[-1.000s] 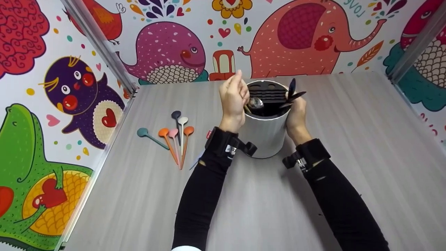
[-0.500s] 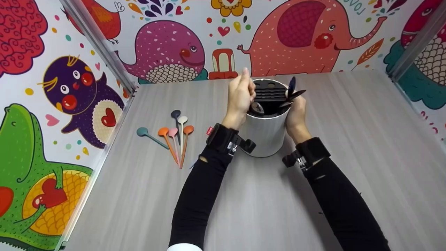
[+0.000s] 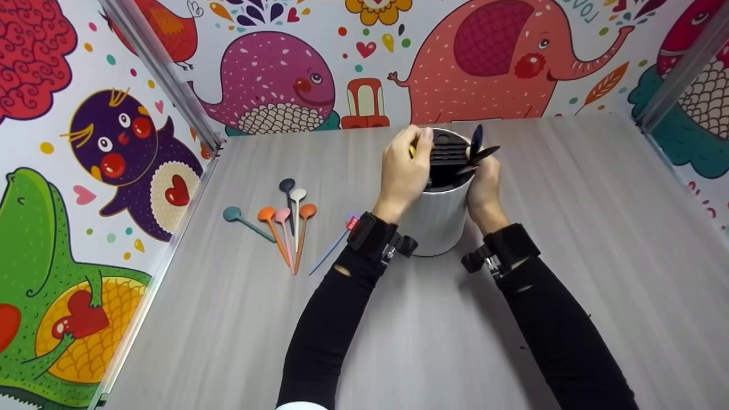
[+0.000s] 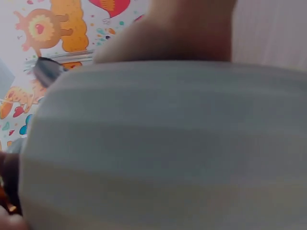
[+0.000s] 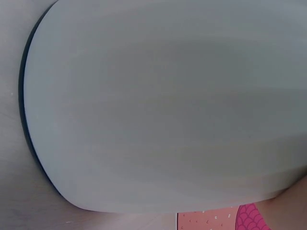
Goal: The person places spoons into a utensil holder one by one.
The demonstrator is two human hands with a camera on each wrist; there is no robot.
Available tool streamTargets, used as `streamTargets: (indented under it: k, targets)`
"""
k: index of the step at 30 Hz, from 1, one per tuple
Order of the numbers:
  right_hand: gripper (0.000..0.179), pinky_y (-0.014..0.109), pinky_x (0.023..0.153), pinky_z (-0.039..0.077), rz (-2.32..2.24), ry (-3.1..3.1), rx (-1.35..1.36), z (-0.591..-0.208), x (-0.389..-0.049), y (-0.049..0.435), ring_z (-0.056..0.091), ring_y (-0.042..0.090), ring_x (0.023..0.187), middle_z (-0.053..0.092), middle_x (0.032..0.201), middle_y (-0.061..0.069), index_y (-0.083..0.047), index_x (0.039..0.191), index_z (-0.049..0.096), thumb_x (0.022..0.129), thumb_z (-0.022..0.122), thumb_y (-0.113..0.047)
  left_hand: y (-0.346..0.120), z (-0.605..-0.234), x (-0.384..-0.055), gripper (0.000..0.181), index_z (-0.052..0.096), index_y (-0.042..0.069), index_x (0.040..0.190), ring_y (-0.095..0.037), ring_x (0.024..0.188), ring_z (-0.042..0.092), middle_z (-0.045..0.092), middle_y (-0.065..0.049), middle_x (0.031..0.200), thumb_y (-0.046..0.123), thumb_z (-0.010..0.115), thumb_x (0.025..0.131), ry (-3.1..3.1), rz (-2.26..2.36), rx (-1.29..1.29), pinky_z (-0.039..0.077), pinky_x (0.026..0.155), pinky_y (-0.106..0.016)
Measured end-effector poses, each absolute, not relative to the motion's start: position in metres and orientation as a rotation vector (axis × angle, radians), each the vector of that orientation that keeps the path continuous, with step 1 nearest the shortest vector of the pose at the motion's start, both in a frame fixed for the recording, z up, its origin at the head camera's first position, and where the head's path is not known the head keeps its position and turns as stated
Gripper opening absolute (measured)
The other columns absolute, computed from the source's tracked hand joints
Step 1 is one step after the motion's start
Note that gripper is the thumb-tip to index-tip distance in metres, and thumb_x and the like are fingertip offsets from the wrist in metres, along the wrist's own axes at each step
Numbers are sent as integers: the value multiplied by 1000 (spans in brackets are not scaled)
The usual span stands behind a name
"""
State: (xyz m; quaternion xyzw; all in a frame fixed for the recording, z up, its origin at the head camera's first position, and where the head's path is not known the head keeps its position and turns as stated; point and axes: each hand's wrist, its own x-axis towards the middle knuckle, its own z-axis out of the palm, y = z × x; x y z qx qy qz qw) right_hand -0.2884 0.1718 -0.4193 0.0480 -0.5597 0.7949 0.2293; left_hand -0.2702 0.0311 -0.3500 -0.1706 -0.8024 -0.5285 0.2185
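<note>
In the head view a light-grey round utensil holder (image 3: 441,222) stands upright, with a black slotted insert (image 3: 449,154) in its top. My right hand (image 3: 484,188) grips its right side, beside several dark utensils (image 3: 477,142) that stick up at the rim. Over the left rim, my left hand (image 3: 405,171) pinches what looks like a yellow-handled spoon (image 3: 412,151). Only a yellow bit shows between thumb and fingers; the spoon's bowl is hidden behind the hand. The holder's grey wall (image 4: 158,129) fills most of the left wrist view and also the right wrist view.
Left of the holder, on the wood-grain table (image 3: 228,319), lie several long-handled spoons: teal (image 3: 232,214), dark blue (image 3: 287,185), white (image 3: 298,195), pink (image 3: 283,215) and orange (image 3: 266,214). A thin blue handle (image 3: 327,256) shows by the left sleeve. Cartoon-printed panels (image 3: 273,85) border the table.
My left hand has moved right and lower over the holder's rim, covering the metal spoon bowl seen before. The blue handle by the sleeve shows more. The right hand keeps its grip.
</note>
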Motion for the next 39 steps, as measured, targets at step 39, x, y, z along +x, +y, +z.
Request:
streamTargets:
  k: [39]
  targets:
    - [34,27,79,50,2230,-1522,114,-420,-288,174,65,12,80,71,87,2,-1,102,70,90,44,-18,2,-371,-261,25,64,2,94,-20,94,54,60,-13,96,17,44,94,-1961,-1436,-574,41,91,-27]
